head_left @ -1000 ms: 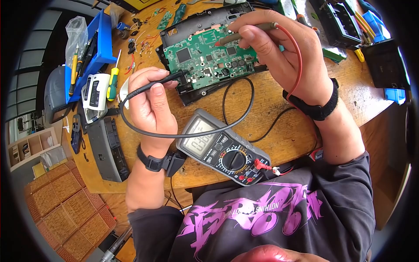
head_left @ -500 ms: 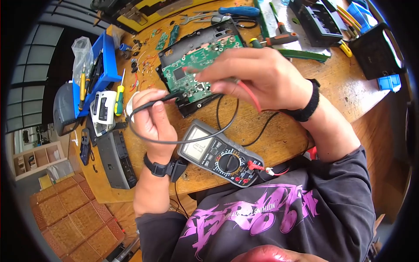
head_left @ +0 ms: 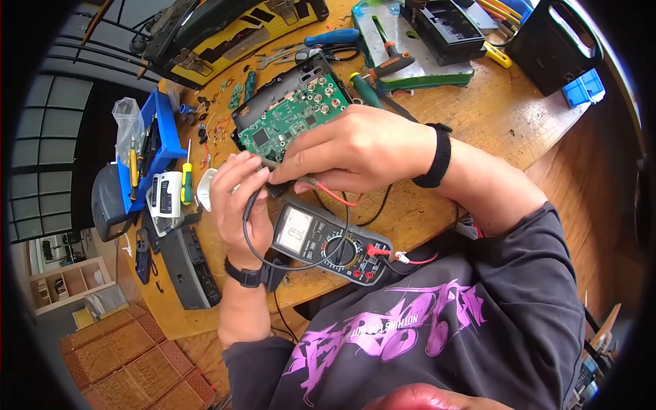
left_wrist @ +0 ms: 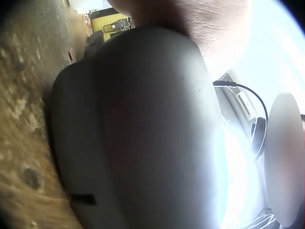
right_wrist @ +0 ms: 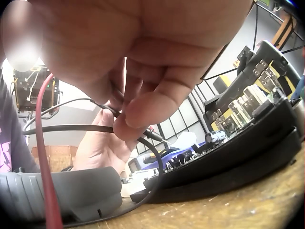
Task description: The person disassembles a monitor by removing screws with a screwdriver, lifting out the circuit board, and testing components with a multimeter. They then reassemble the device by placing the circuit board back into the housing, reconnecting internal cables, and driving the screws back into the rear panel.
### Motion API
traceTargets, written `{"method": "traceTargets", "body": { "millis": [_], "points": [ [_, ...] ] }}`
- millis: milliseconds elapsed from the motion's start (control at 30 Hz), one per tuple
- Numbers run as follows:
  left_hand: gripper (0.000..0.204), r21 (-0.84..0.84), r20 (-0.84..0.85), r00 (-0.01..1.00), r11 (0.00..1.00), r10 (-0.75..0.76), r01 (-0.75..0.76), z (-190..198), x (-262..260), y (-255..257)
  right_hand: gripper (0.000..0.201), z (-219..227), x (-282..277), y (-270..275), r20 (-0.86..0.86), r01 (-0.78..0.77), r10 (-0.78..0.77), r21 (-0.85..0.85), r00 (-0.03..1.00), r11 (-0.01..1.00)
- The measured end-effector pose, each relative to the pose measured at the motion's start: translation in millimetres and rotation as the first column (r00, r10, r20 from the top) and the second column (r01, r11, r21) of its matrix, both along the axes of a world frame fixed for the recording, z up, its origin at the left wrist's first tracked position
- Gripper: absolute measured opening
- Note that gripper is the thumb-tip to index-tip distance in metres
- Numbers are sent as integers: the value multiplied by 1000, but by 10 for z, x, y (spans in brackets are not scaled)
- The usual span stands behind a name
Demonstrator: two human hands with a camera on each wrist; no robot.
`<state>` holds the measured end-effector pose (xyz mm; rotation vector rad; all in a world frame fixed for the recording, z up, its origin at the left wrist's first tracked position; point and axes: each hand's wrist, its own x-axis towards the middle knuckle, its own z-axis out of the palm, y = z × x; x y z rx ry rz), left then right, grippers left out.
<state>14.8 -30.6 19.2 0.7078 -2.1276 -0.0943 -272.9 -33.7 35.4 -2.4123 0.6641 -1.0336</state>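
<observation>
The big brown wooden tabletop (head_left: 492,116) carries all the work. A long yellow and black toolbox (head_left: 246,48) sits at the top of the frame, maybe put there to leave room near the hands. Below it, a little above the middle, lies an open black plastic case (head_left: 261,104). The flat green circuit board (head_left: 287,117) lies in it with its parts facing up, which likely makes them easy to reach. The grey box-shaped meter (head_left: 321,239) lies just below the hands, near the middle. Its screen faces up, perhaps so the person can look at it without turning far.

The right hand (head_left: 355,150) reaches over the board's lower edge, and its fingers curl round the dull brown-green stick on the red rubber wire (head_left: 335,196). The left hand (head_left: 239,198) is just beside it, its fingers pinching the thin black plastic stick (head_left: 251,203) on the black rubber wire (head_left: 246,232). Both hold their sticks like pencils, probably to aim well. I cannot tell what the tips touch, because fingers hide them. A small red plug (head_left: 377,251) sits at the meter's right end.
</observation>
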Motion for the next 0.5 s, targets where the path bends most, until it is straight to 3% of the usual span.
{"method": "traceTargets", "body": {
  "millis": [133,367,433,467,500],
  "points": [
    [20,31,52,996,997,-72,70,54,-11,-34,38,-22,60,18,60,-68,71,-59,996,996],
    [44,14,36,994,995,-101,100,92,78,-1,57,110,125,48,30,-151,150,51,988,987],
    [46,7,-34,993,993,-115,116,18,97,0,55,188,117,59,114,-143,106,404,988,903],
    [46,6,-51,995,996,-91,91,12,122,-7,42,242,124,70,149,-165,99,538,984,827],
    [44,-6,-22,993,994,-113,113,18,151,8,42,263,134,72,133,-174,120,546,984,820]
  ]
}}
